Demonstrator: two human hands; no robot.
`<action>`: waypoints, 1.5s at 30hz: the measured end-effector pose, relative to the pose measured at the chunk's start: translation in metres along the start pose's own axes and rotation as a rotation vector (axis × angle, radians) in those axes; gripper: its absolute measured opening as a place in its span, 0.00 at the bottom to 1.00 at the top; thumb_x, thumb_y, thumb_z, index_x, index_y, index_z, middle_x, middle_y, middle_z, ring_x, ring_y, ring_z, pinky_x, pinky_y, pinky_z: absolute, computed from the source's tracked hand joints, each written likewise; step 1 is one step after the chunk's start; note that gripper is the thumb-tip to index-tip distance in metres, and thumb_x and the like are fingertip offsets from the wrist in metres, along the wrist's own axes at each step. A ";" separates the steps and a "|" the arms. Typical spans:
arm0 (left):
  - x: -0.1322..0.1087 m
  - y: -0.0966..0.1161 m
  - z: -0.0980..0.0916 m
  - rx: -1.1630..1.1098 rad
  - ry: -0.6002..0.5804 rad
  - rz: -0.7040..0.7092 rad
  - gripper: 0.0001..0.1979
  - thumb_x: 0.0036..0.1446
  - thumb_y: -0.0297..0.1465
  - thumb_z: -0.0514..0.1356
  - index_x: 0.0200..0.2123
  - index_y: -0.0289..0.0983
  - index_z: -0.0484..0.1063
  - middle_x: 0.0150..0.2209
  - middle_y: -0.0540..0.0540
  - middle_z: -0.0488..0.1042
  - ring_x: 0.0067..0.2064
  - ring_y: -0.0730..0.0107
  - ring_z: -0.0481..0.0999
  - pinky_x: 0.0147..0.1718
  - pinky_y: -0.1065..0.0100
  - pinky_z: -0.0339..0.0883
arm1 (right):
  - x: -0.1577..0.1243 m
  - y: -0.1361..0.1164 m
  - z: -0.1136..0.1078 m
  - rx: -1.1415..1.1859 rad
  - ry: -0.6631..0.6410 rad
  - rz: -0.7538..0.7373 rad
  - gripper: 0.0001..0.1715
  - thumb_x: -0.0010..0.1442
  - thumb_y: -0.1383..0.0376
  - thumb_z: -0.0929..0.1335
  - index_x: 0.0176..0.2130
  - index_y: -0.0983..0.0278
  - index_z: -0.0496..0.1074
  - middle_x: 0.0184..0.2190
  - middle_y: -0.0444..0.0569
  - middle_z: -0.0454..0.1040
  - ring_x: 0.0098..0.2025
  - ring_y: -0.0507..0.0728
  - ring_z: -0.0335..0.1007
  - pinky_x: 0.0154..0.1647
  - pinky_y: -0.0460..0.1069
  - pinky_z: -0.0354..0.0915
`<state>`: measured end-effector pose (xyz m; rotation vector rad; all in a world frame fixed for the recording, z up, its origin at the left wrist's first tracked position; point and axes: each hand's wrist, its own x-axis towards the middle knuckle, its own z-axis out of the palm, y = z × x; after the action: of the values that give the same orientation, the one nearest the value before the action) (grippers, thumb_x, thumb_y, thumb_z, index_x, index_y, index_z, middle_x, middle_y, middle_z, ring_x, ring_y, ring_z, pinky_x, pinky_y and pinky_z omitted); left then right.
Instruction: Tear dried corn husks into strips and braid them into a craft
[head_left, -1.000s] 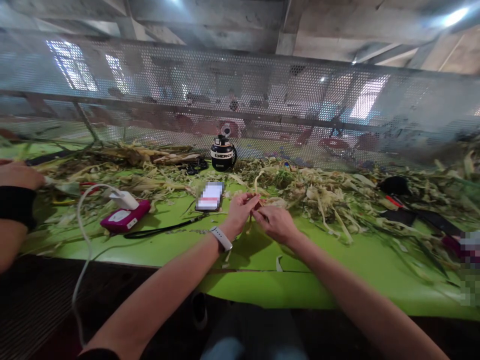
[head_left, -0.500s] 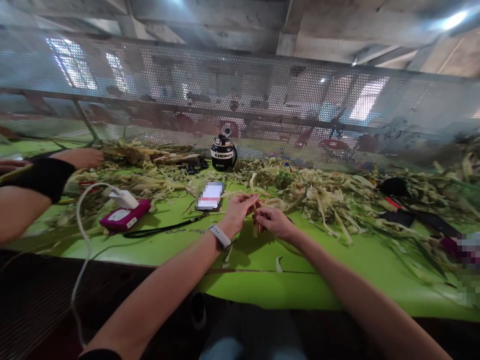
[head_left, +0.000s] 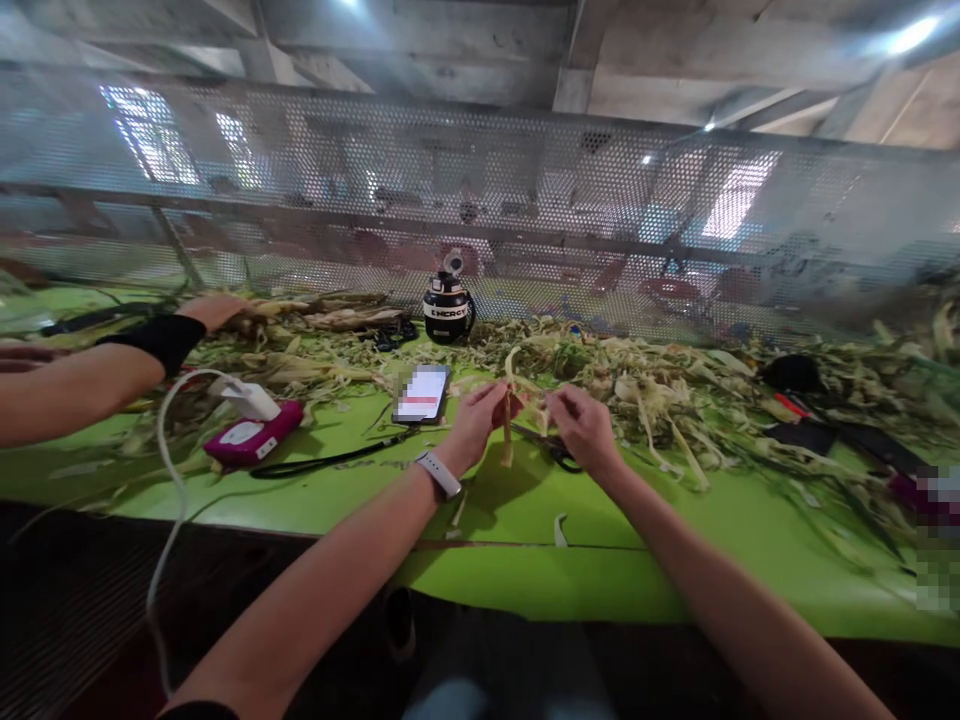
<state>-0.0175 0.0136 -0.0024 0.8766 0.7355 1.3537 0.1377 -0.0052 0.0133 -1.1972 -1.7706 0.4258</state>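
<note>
My left hand [head_left: 478,422], with a pale watch band on the wrist, pinches a pale dried husk strip [head_left: 508,430]. One end of the strip hangs below the fingertips, and a curled pale piece rises above them. A short way to the right, my right hand [head_left: 586,428] has its fingers closed together. Pale husk shows by its fingertips, but what it grips is too small to tell. Dark-handled scissors [head_left: 561,454] lie on the green table [head_left: 517,515] beneath and between the hands.
A phone [head_left: 420,393] lies left of my hands. A purple power block [head_left: 253,436] with a white charger and cable sits further left. Behind stand a black jug [head_left: 445,312] and heaped husks [head_left: 645,385]. Another person's arm [head_left: 142,355] reaches in from the left.
My right hand has drawn away to the right from my left hand, uncovering the hanging strip and the scissors. The other person's arm has reached further right into the husks.
</note>
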 end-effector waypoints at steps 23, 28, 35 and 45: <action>0.003 0.003 -0.003 0.018 -0.008 -0.075 0.11 0.41 0.32 0.69 0.27 0.34 0.72 0.28 0.48 0.75 0.30 0.73 0.74 0.35 0.68 0.68 | 0.003 0.005 0.002 -0.116 -0.270 -0.115 0.16 0.57 0.60 0.60 0.20 0.62 0.58 0.19 0.43 0.60 0.25 0.51 0.56 0.30 0.47 0.53; 0.001 -0.001 -0.002 0.259 -0.126 -0.015 0.12 0.46 0.38 0.66 0.29 0.36 0.71 0.25 0.52 0.69 0.26 0.78 0.65 0.26 0.73 0.58 | 0.006 0.005 -0.004 0.089 -0.160 0.143 0.20 0.57 0.54 0.61 0.20 0.63 0.61 0.17 0.42 0.62 0.23 0.50 0.57 0.26 0.46 0.55; -0.001 -0.010 0.000 0.395 -0.380 -0.037 0.22 0.40 0.48 0.67 0.26 0.34 0.70 0.23 0.53 0.66 0.25 0.79 0.59 0.26 0.71 0.51 | 0.012 0.009 0.006 0.419 -0.069 0.305 0.33 0.44 0.36 0.65 0.23 0.64 0.66 0.11 0.37 0.55 0.14 0.47 0.47 0.16 0.45 0.48; -0.005 -0.002 0.000 0.482 -0.529 -0.101 0.19 0.42 0.44 0.67 0.25 0.33 0.71 0.22 0.52 0.67 0.25 0.77 0.61 0.27 0.70 0.52 | 0.011 0.005 0.004 0.383 -0.028 0.336 0.36 0.38 0.34 0.67 0.22 0.65 0.68 0.10 0.38 0.58 0.13 0.47 0.50 0.14 0.45 0.49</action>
<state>-0.0172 0.0084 -0.0045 1.4866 0.6807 0.8007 0.1357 0.0072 0.0129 -1.2106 -1.4245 0.9371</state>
